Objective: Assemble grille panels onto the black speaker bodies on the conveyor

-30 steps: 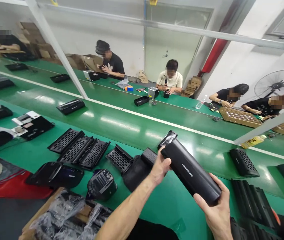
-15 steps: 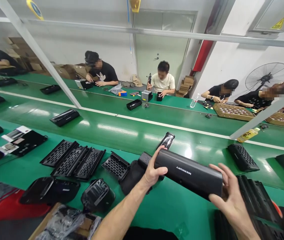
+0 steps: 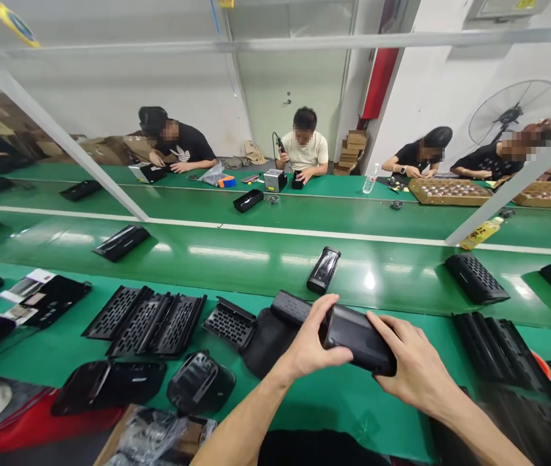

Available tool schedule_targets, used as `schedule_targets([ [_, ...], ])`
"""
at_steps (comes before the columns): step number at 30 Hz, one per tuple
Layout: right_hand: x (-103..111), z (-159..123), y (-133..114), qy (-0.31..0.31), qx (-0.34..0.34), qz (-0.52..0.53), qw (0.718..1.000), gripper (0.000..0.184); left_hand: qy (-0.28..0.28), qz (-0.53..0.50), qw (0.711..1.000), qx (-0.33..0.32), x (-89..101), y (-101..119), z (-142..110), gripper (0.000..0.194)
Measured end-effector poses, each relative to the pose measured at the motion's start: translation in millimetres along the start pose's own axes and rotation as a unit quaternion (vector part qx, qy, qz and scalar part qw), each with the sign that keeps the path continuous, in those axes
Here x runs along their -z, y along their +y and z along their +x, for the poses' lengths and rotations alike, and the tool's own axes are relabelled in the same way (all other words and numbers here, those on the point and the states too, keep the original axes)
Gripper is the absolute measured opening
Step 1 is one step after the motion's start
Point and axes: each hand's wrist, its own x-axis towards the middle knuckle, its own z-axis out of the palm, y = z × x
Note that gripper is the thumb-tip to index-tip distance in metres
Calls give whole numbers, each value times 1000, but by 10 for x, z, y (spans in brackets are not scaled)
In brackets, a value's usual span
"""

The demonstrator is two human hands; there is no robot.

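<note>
- Here, just right of and below the centre of the frame: black casing (image 3: 359,338), apparently held above the green table (image 3: 401,424) between both hands, long axis slanting down to the right.
- Left hand (image 3: 307,346): wrapped round the upper-left end, thumb laid along the near face, fingers curled behind the far edge, tips partly hidden.
- Right hand (image 3: 411,362): clasping the lower-right end, forefinger stretched across the top, thumb tucked low on the near side; remaining fingertips out of sight, so cannot tell whether spread or pressed together.
- For sound handling, in all likelihood: bear the weight evenly at both ends, pressing with the flats of the fingers rather than the nails, to spare a smooth surface probably quick to mark.
- For any change of angle: best to roll both wrists together, slackening one grip only with the other firmly seated.
- Mind the neighbours: glossy-faced black unit (image 3: 324,268) on the green belt (image 3: 231,275), near centre; dark rounded part (image 3: 263,343) just beside the left wrist; perforated panels (image 3: 147,321) at left; black shells (image 3: 482,349) at right. Advisable to keep the casing well above all of these, against knocks and scratches.
</note>
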Motion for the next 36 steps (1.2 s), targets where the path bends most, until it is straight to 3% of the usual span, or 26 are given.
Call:
schedule_targets([
  [3,-29,-64,49,-30,6,20,999,102,8,55,998,14,-9,-42,-20,98],
  [6,-82,-250,169,-5,-79,119,990,108,25,47,999,10,20,-161,-111,96],
  [10,-212,-506,270,27,-187,311,931,100,30,20,999,17,103,-193,-174,94],
  [14,-372,-575,204,81,-221,327,915,78,40,45,998,19,113,-195,-132,87],
  [18,-472,-567,234,59,-276,357,891,74,62,65,995,49,130,-293,-124,78],
  [20,-503,-594,292,30,-315,383,868,77,29,53,995,85,175,-339,-155,81],
  [24,-553,-722,346,-14,-379,457,805,83,-54,36,987,147,259,-395,-255,108],
  [28,-624,-844,312,-24,-394,499,771,90,-27,51,988,141,211,-523,-315,107],
  [32,-732,-885,244,-2,-430,514,742,74,17,64,988,142,137,-707,-300,99],
  [36,-782,-922,165,-45,-505,553,661,69,35,66,969,237,174,-787,-257,84],
])
